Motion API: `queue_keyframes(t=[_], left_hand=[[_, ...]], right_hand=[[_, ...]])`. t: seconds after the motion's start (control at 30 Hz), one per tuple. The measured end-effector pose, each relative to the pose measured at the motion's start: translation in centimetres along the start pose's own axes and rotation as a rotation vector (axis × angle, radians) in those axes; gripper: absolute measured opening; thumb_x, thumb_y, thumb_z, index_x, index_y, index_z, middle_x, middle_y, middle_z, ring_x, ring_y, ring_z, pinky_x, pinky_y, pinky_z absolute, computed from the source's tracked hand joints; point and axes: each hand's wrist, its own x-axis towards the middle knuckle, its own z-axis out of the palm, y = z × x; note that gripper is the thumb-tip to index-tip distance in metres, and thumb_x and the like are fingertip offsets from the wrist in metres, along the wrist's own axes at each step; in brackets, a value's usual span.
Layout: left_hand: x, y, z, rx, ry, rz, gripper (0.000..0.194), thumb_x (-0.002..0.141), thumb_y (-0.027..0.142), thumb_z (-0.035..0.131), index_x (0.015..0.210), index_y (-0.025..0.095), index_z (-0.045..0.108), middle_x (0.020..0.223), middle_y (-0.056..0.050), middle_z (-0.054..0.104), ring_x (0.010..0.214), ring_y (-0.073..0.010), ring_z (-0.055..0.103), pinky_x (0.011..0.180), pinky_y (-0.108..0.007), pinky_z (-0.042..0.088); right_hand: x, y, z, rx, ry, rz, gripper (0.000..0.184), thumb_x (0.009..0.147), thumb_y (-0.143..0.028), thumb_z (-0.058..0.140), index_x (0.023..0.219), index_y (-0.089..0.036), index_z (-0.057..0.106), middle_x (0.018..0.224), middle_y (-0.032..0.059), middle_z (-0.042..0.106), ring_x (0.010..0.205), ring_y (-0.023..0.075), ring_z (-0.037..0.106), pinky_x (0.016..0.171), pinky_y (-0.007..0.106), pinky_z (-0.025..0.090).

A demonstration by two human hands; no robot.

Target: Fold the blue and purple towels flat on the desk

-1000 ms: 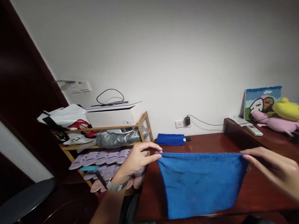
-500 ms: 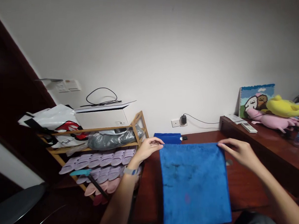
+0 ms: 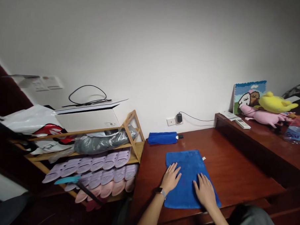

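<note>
Cloth (image 3: 186, 188) lies flat on the counter (image 3: 244, 176). Left hand (image 3: 170, 178) palm-down on cloth's left side, right hand (image 3: 205, 191) palm-down on its right; fingers spread on both. Blue bundle (image 3: 162, 138) behind cloth, apart. Rack (image 3: 138, 148) left of cloth.

Matt cloth (image 3: 186, 190), glossy wooden desk (image 3: 239, 169)

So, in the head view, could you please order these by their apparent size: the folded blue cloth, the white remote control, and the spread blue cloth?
1. Largest: spread blue cloth, also the nearest of these to the camera.
2. Middle: folded blue cloth.
3. Smallest: white remote control.
</note>
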Motion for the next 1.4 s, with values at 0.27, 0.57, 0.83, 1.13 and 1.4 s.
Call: queue_keyframes(t=[0.27,0.57,0.83,1.13,1.4], left_hand=[[-3.2,0.2,1.7,0.128,0.024,-0.204,0.055,0.109,0.040,0.040,0.163,0.030,0.035,0.172,-0.010,0.029,0.158,-0.0345,0.024,0.123,-0.056,0.035],[-12.4,7.5,5.2,0.214,0.127,-0.338,0.055,0.097,0.063,0.054,0.143,0.034,0.066,0.146,-0.012,0.065,0.133,-0.0415,0.057,0.112,-0.061,0.045],[-4.0,2.3,-1.3,0.164,0.055,-0.002,0.042,0.107,0.040,0.045,0.142,0.024,0.065,0.159,-0.008,0.053,0.148,-0.0276,0.045,0.125,-0.048,0.036],[-4.2,-0.6,1.8,0.241,-0.064,-0.258,0.061,0.106,0.057,0.042,0.161,0.031,0.040,0.170,-0.009,0.033,0.157,-0.0342,0.027,0.126,-0.055,0.030],[-10.0,3.1,4.2,0.306,0.156,-0.382,0.057,0.103,0.059,0.046,0.151,0.031,0.057,0.159,-0.011,0.052,0.146,-0.0373,0.046,0.119,-0.055,0.040]], right_hand=[[0.8,2.0,1.6,-0.021,-0.086,-0.126,0.067,0.102,-0.056,0.036,0.161,-0.024,0.042,0.168,0.0085,0.036,0.157,0.0305,0.028,0.129,0.056,0.022],[8.1,6.6,-2.1,-0.014,-0.356,-0.511,0.064,0.100,-0.054,0.041,0.161,-0.034,0.040,0.171,0.0014,0.029,0.160,0.0273,0.021,0.130,0.054,0.016],[1.3,4.0,0.7,-0.189,-0.107,0.125,0.075,0.101,-0.055,0.025,0.163,-0.012,0.037,0.171,0.0136,0.029,0.159,0.0353,0.023,0.129,0.056,0.016],[4.7,7.6,-0.2,-0.129,-0.252,-0.094,0.077,0.101,-0.063,0.024,0.166,-0.021,0.027,0.174,0.0066,0.022,0.162,0.0262,0.013,0.131,0.050,0.009],[10.5,7.5,-0.7,-0.093,-0.392,-0.134,0.071,0.104,-0.055,0.016,0.166,-0.022,0.029,0.174,0.0049,0.022,0.161,0.0227,0.013,0.131,0.049,0.011]])
